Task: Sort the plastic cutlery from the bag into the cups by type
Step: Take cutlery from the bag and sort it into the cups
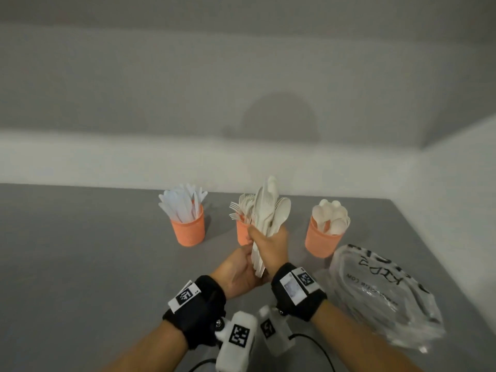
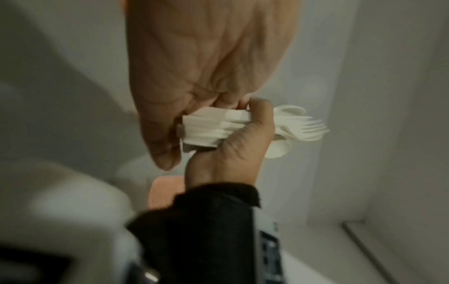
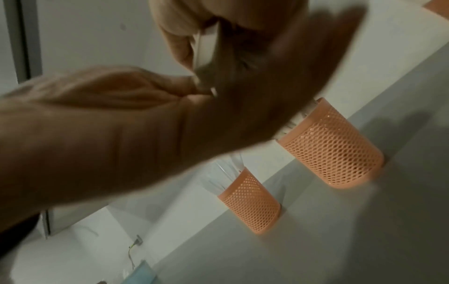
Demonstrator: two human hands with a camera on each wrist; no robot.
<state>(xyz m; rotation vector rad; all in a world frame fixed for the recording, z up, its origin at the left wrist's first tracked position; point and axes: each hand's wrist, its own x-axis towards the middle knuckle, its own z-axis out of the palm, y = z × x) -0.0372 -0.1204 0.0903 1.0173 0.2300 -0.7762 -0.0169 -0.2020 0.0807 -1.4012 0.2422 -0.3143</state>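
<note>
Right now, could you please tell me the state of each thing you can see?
Bundle of white plastic cutlery: upright, mixed spoons and forks, gripped by right hand.
Left hand: fingers at the handle ends.
Left orange mesh cup: upright, holds knives.
Middle orange mesh cup: upright, holds forks.
Right orange mesh cup: upright, holds spoons.
Clear plastic bag: crumpled, lying flat.
</note>
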